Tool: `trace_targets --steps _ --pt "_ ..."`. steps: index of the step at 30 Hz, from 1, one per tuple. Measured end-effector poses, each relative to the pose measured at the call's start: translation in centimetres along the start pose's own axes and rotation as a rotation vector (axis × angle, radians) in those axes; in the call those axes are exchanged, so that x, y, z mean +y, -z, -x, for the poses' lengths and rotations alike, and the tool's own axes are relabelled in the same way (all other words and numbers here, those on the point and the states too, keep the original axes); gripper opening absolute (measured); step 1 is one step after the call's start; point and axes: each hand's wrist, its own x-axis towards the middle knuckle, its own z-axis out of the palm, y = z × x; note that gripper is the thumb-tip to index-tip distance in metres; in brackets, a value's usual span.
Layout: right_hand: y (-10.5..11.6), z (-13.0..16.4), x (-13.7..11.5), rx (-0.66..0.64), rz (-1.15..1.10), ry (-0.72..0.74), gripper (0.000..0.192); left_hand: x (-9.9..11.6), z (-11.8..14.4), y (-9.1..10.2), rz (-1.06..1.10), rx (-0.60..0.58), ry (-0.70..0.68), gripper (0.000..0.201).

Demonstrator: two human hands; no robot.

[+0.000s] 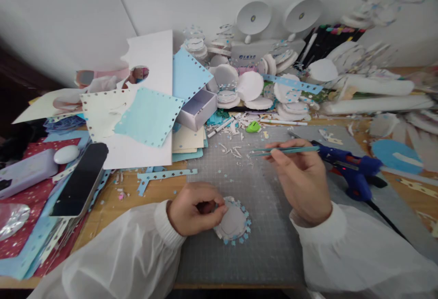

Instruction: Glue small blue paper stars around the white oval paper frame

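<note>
A round white disc (233, 222) with small blue stars around its edge lies on the grey cutting mat (267, 258). My left hand (196, 208) pinches the disc's left rim between thumb and fingertips. In my right hand (303, 176), raised above the mat to the right, is a pair of teal tweezers (290, 150), their tips pointing left. I cannot make out anything between the tips. Just right of that hand a blue glue gun (356, 171) lies on the mat, its small red light showing.
White discs and star trims (251, 85) crowd the back. A green punch (253, 127) sits among paper scraps. On the left are a white board (150, 71), star-punched blue sheets (148, 116), a small drawer box (198, 110) and a phone (80, 180).
</note>
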Motion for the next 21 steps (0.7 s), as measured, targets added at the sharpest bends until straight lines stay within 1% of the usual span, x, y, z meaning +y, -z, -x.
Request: trace_targets --steps 2,4,5,7,11,13,15,17,21 --pt "0.2 -0.4 -0.5 0.051 -0.029 0.053 0.017 0.0 0.0 0.0 -0.005 -0.011 -0.039 0.017" --pt "0.4 -0.6 -0.9 0.046 -0.063 0.072 0.016 0.0 0.0 0.0 -0.005 -0.003 -0.046 0.018" --pt "0.4 -0.6 -1.1 0.018 -0.073 0.062 0.016 0.1 0.0 0.0 -0.003 0.012 -0.033 0.017" --pt "0.3 -0.3 -1.3 -0.079 -0.082 0.014 0.016 0.1 0.0 0.0 0.012 0.063 0.015 0.016" --pt "0.0 0.7 -1.0 -0.319 -0.096 -0.099 0.014 -0.1 0.0 0.1 0.120 0.259 0.135 0.012" --pt "-0.1 1.2 -0.7 -0.419 -0.102 -0.139 0.016 -0.4 -0.1 0.2 0.205 0.340 0.167 0.014" --pt "-0.3 1.6 -0.4 -0.499 -0.106 -0.176 0.017 -0.5 -0.1 0.3 0.289 0.369 0.164 0.018" --pt "-0.5 1.9 -0.2 -0.549 -0.109 -0.200 0.018 -0.5 -0.2 0.3 0.355 0.365 0.148 0.019" --pt "-0.7 1.9 0.1 -0.576 -0.100 -0.208 0.016 -0.5 -0.4 0.2 0.434 0.378 0.172 0.010"
